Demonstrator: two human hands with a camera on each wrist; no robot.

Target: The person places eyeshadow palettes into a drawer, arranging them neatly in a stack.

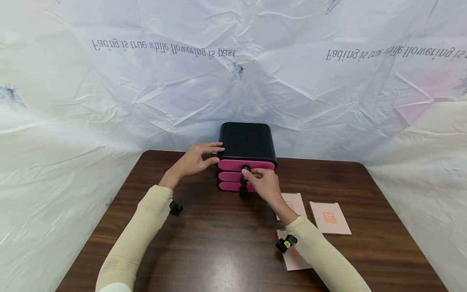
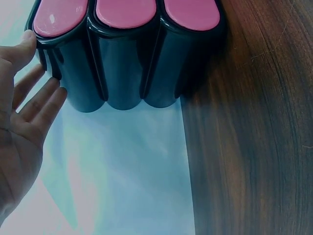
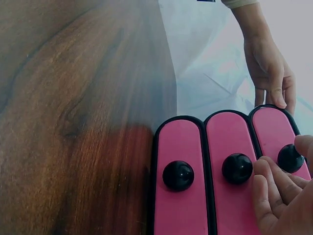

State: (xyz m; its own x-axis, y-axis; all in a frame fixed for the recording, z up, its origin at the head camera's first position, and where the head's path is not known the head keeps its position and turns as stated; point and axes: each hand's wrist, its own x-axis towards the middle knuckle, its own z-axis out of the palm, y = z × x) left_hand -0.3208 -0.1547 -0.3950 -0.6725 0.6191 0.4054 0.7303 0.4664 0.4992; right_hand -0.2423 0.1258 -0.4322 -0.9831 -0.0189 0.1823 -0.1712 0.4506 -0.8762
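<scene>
A small black drawer cabinet (image 1: 248, 140) with three stacked pink drawer fronts stands at the back of the table. My left hand (image 1: 197, 159) touches its left side near the top, fingers mostly straight and thumb at the front edge; the left wrist view shows the same hand (image 2: 24, 122) against the black shell. With thumb and fingers, my right hand (image 1: 264, 184) pinches the round black knob (image 3: 291, 157) of the top drawer. Below it, the middle drawer's knob (image 3: 237, 168) and the bottom drawer's knob (image 3: 178, 176) show. All the drawers look closed.
Pale pink flat cases with orange squares lie right of the cabinet: one case (image 1: 331, 219) in full view, another case (image 1: 297, 202) and a nearer case (image 1: 297, 261) partly behind the right arm. A white printed sheet (image 1: 175, 89) hangs behind the brown table (image 1: 204, 243).
</scene>
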